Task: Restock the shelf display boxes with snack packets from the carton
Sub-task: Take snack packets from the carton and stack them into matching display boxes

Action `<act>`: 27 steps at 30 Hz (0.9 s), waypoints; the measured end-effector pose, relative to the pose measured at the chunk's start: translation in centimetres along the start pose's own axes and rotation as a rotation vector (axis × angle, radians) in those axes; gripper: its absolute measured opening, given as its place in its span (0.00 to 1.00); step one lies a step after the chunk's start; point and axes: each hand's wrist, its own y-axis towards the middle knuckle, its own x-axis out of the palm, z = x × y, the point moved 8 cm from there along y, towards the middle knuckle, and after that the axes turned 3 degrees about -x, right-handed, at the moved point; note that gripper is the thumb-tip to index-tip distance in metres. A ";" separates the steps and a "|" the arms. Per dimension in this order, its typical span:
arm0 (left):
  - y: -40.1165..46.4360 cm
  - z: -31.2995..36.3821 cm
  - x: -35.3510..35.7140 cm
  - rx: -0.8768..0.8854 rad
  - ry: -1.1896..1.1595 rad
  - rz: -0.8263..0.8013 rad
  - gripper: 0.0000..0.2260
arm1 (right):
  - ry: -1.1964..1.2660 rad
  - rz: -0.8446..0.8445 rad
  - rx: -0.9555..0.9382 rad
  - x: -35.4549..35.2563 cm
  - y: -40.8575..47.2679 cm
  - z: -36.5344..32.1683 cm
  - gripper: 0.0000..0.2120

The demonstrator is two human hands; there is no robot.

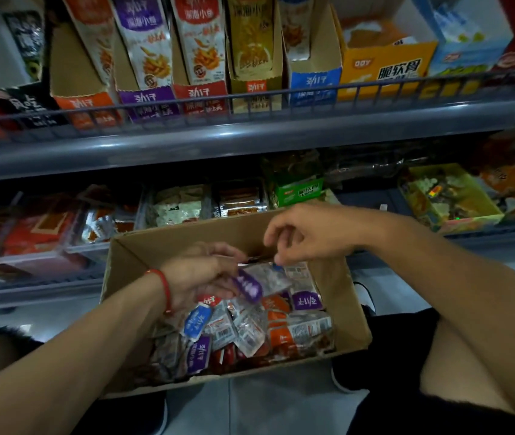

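Grey shelf (187, 142) above carton (344, 296)

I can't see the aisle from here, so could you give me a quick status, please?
Left hand grips purple packet over carton. Right hand pinches at the same bunch. Purple display box unobstructed.

I'm looking at a grey metal shelf rail (187, 142) running across the view, its thin wire guard (312, 89) fronting the upper tier. Below, pale floor tiles (281, 406) are showing. Dim light is leaving the lower tier (359, 174) sitting in shadow.
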 end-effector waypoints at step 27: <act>-8.1 8.4 -5.7 0.497 0.003 0.163 0.03 | 0.803 0.625 -0.049 -7.5 -1.0 -2.5 0.12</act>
